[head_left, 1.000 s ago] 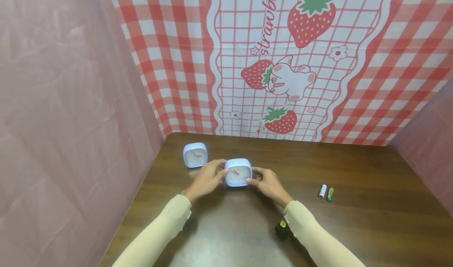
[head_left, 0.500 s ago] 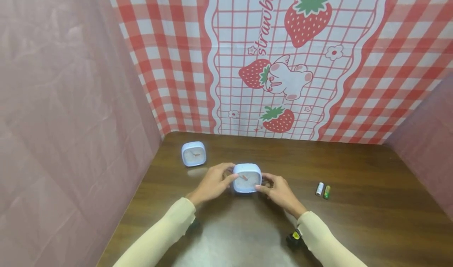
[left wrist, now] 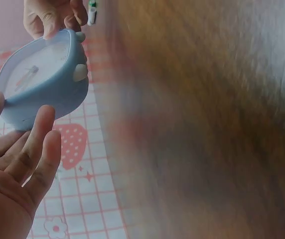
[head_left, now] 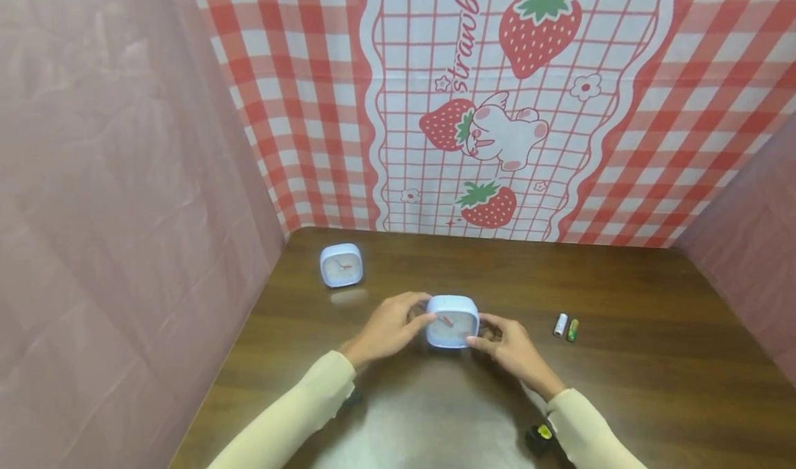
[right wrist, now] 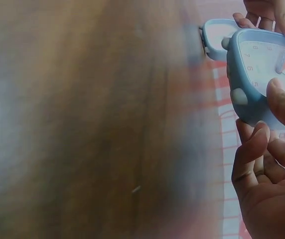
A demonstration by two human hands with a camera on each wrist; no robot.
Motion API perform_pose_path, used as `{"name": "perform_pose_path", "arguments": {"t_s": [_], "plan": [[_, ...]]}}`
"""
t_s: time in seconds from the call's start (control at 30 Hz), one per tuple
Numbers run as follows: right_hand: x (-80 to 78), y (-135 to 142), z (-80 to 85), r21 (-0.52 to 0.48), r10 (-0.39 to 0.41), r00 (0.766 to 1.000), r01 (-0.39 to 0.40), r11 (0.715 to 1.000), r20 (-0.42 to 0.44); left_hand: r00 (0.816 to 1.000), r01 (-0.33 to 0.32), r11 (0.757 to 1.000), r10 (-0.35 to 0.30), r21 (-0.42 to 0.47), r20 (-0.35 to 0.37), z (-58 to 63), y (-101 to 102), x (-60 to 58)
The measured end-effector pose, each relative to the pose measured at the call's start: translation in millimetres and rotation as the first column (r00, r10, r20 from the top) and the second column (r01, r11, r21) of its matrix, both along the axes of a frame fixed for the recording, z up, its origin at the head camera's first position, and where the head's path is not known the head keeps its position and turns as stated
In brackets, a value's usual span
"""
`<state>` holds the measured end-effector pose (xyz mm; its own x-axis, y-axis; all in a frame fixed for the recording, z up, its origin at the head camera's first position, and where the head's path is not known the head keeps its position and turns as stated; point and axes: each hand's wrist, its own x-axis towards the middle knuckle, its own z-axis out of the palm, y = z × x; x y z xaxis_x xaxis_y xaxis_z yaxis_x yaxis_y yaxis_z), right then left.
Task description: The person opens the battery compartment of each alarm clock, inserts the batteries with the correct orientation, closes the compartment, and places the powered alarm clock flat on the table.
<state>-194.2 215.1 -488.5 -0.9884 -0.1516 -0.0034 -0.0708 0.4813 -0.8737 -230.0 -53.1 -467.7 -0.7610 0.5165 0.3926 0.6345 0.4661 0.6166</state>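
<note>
A pale blue alarm clock (head_left: 452,322) with rounded corners is held between both hands above the table, its white dial tilted up toward me. My left hand (head_left: 387,327) grips its left side, thumb at the front edge and fingers behind. On the opposite side my right hand (head_left: 515,351) holds it the same way, thumb on the lower right of the dial. In the left wrist view, small white feet stick out from the underside of the clock (left wrist: 53,89). The right wrist view shows numerals and hands on the dial of the clock (right wrist: 262,59).
A matching clock (head_left: 341,266) stands at the back left of the brown wooden table (head_left: 640,386). Right of the hands lie a white battery (head_left: 561,324) and a green battery (head_left: 573,330). Behind hangs a strawberry-printed checked cloth (head_left: 329,110); a pinkish curtain (head_left: 112,213) flanks the left.
Both hands have carried the clock to the right and a little toward me, keeping the same hold. The other clock and the batteries have stayed put.
</note>
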Motion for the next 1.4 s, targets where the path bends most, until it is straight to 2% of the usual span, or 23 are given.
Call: {"name": "perform_pose_path", "arguments": {"t_s": [0.17,0.43,0.7,0.97,1.17,1.4], "plan": [[8.9,11.9,-2.1,0.000,0.005,1.000,-0.005,1.000,0.025,0.999,0.026,0.998,-0.027,-0.051,-0.025,-3.6,8.4,5.9],[23.6,29.0,-3.4,-0.004,0.057,0.997,-0.057,0.998,0.057,0.999,0.044,0.991,-0.046,-0.125,-0.013,-3.5,19.7,17.5],[30.2,38.2,-7.9,-0.005,0.077,0.994,-0.077,0.997,0.075,0.997,0.064,0.989,-0.068,-0.131,-0.029,-4.9,27.1,20.9],[34.1,36.1,-13.3,0.007,0.120,0.991,-0.121,0.993,0.061,0.995,0.096,0.989,-0.094,-0.109,0.021,-10.1,26.2,23.3],[35.4,34.8,-13.5,0.016,0.104,0.992,-0.105,0.994,0.070,0.994,0.109,0.989,-0.105,-0.097,0.042,-14.7,24.8,22.7],[34.5,36.5,-15.3,0.015,0.110,0.992,-0.111,0.994,0.069,0.992,0.110,0.989,-0.103,-0.100,0.069,-14.4,24.2,22.1]]}}
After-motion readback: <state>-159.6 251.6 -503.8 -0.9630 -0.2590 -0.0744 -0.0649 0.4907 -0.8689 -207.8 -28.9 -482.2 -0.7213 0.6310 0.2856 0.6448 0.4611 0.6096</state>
